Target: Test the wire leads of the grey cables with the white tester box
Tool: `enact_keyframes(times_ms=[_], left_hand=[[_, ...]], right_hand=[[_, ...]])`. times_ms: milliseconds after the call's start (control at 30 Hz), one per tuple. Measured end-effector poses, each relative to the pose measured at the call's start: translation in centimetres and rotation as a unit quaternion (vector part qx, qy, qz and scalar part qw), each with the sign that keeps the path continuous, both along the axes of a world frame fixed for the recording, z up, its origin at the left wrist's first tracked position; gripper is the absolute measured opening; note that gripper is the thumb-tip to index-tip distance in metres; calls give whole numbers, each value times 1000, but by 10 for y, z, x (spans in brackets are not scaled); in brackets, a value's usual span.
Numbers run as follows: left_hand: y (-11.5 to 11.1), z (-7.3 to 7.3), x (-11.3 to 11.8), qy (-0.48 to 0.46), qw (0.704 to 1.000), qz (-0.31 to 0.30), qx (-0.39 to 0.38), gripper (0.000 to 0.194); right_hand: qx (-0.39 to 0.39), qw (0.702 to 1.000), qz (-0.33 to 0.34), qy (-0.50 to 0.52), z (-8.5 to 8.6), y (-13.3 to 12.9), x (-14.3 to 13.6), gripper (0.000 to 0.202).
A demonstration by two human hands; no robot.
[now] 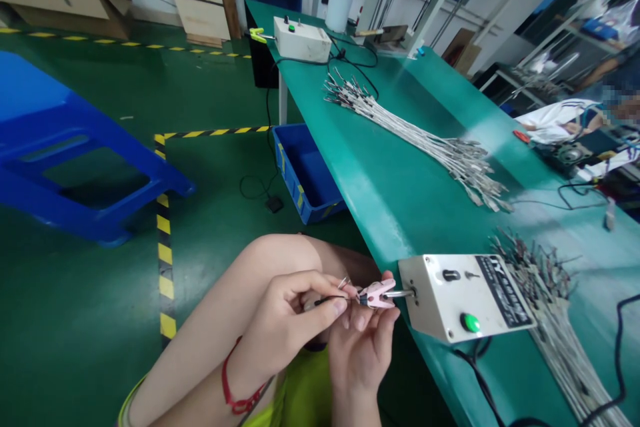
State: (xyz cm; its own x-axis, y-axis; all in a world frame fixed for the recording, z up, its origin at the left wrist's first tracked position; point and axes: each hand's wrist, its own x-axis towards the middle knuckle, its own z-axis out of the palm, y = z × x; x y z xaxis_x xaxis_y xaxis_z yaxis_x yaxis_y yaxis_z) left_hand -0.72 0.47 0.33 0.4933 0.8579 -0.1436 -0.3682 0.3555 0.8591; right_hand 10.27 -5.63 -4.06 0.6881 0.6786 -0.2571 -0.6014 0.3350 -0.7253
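My left hand (293, 317), with a red cord bracelet at its wrist, pinches a thin dark wire between thumb and fingers. A pink clip (379, 294) sits on the metal rod of a white control box (465, 297) with a lit green button. Wire ends lie at the clip's left side. My right hand (363, 347) is palm up beneath the clip, its fingers curled close to the wire and the clip; what they hold, if anything, is hidden. Right of the box lies a bundle of grey cables (560, 333).
On the green table (370, 180) lie another cable bundle (415, 137) and a second white box (301, 39) with a yellow clip. A blue bin (313, 177) and blue stool (75, 147) stand on the floor. A person (613, 83) is across the table.
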Motion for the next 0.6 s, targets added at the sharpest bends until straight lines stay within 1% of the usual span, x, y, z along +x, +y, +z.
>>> enact_keyframes(times_ms=[200,367,467,600], left_hand=[[1,-2,0,-6,1000,-17,-13,6],[2,-7,2,5,1000,-8,3,6],[5,-6,2,16,1000,-6,13,7],[6,-5,3,36,999,-25,16,7]], right_hand=[[-3,998,-7,66,9,2,1,48],[-6,994,-8,107,19,4,5,40],[10,991,-9,136,20,4,7,34],[13,988,-11,156,20,4,7,33]])
